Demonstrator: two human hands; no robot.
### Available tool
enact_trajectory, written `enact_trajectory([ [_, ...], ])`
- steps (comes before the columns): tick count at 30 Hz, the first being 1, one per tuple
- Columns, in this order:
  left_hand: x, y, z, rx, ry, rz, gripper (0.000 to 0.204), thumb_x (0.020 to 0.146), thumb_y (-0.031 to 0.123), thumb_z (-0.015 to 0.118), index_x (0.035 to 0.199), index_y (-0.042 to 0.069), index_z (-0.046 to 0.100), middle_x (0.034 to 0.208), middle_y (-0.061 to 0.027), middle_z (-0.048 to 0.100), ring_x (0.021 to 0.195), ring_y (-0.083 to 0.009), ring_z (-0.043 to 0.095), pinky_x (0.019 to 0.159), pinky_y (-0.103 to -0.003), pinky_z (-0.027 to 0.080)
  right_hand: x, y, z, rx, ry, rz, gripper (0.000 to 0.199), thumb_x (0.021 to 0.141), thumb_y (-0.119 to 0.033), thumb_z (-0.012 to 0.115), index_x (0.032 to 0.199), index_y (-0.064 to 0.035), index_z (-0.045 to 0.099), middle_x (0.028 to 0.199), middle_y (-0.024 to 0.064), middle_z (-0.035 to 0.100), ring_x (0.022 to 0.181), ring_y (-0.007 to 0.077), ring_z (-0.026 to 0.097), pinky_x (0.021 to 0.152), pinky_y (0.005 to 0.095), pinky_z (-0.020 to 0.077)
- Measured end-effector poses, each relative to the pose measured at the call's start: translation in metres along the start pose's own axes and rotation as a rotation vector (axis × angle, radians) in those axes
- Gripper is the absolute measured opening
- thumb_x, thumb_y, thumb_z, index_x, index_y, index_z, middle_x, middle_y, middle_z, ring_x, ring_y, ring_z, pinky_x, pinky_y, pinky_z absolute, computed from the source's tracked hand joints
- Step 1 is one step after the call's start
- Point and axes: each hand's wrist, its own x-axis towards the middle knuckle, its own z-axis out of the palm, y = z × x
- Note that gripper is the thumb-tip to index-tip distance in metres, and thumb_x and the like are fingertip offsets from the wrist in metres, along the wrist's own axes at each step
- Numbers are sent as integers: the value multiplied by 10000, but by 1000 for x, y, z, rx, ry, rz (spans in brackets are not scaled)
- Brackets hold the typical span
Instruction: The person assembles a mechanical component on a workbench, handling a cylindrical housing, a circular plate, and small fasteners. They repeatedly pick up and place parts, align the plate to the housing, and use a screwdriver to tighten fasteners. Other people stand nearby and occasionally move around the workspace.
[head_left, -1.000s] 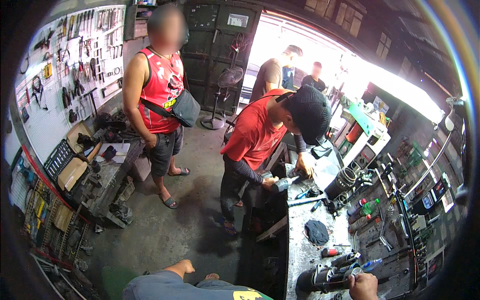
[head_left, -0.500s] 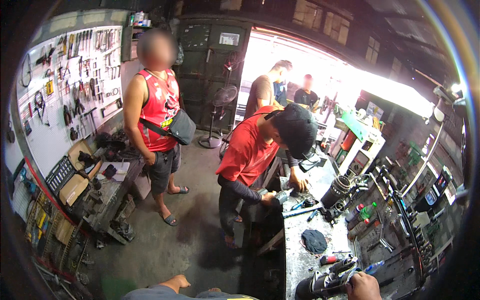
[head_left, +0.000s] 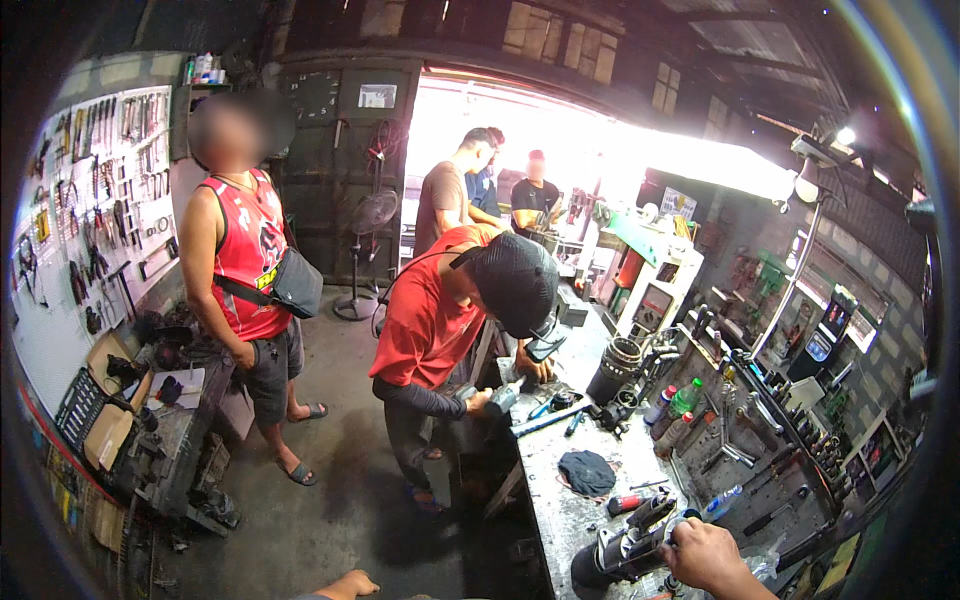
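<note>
My right hand (head_left: 705,555) reaches in from the lower right, its fingers curled over the end of a dark cylindrical metal part (head_left: 603,562). That part lies on its side at the near end of the workbench (head_left: 560,505). A smaller black part (head_left: 655,512) and a red-and-black cylindrical item (head_left: 627,503) lie just beyond it. Farther up the bench is a crumpled black cloth (head_left: 587,473). My left hand is out of view. Bare skin, seemingly a foot (head_left: 350,584), shows at the lower edge.
A co-worker in a red shirt (head_left: 435,315) bends over the bench, holding a grey power tool (head_left: 500,400). A dark upright cylinder (head_left: 615,370) and bottles (head_left: 686,398) stand along it. Another person (head_left: 240,265) stands left, by a tool pegboard (head_left: 95,200).
The view has swung rightward, so the scene sits farther left in the picture. My right hand stays at the dark cylindrical part, with more of my forearm showing.
</note>
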Motion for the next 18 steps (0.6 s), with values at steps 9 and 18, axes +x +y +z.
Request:
enact_trajectory([
  [9, 1, -14, 0, -10, -47, -12, 895, 973, 693, 688, 1612, 77, 574, 1709, -164, 500, 1558, -385, 490, 1274, -481, 417, 0, -6, -9, 46, -83, 3, 433, 1027, -412, 671, 844, -34, 779, 878, 189, 786, 868, 401, 785, 816, 514, 631],
  [18, -7, -24, 4, -55, -77, -59, 873, 965, 639, 736, 1600, 59, 581, 1690, -182, 519, 1548, -388, 504, 1267, -479, 430, -4, 4, 2, 61, -42, -99, 336, 1027, -354, 678, 969, -32, 752, 890, 160, 753, 873, 392, 770, 798, 497, 625],
])
